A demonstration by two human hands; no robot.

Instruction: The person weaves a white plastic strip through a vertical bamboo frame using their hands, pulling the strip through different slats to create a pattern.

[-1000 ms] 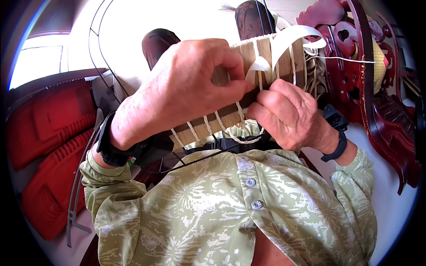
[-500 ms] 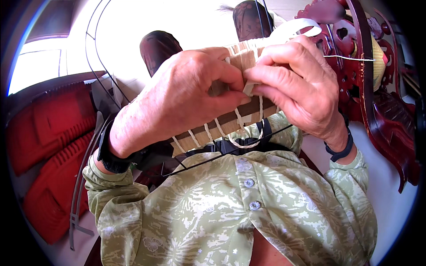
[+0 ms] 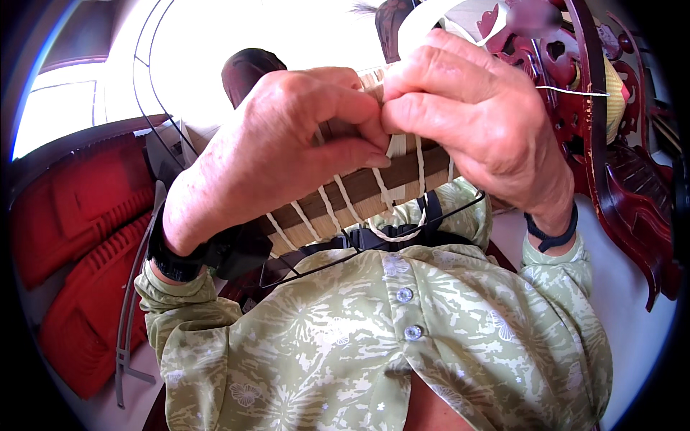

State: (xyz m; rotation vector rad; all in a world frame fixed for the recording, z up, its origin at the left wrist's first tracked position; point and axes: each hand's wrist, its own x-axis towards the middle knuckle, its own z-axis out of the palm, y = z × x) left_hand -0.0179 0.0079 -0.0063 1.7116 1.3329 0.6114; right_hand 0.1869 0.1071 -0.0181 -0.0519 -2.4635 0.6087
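Note:
A woven panel (image 3: 302,226) of wooden-brown and straw-coloured bands, laced crosswise with cream cords, lies slanted above my lap. My left hand (image 3: 280,151) grips it, with curled index finger and thumb near its middle. My right hand (image 3: 478,126) is pinched closed at the middle of the panel, close beside my left fingertips, on a pale flat strip (image 3: 397,154) whose hold point is mostly hidden by the fingers. A wide white band (image 3: 424,18) loops up behind my right hand. A loop of cord (image 3: 395,237) hangs below the panel, beside a thin black wire frame (image 3: 316,267).
Red cushioned pieces (image 3: 79,201) and a grey metal bracket (image 3: 126,345) are at the left. Carved dark-red wooden furniture (image 3: 604,201) stands at the right, with a thin white cord (image 3: 575,90) reaching it. My dark-covered knees (image 3: 241,75) show at the top.
My right hand has risen from the panel's lower edge to its middle, beside my left fingers, and now shifts slightly higher and leftward. My left hand has moved a little leftward with the panel.

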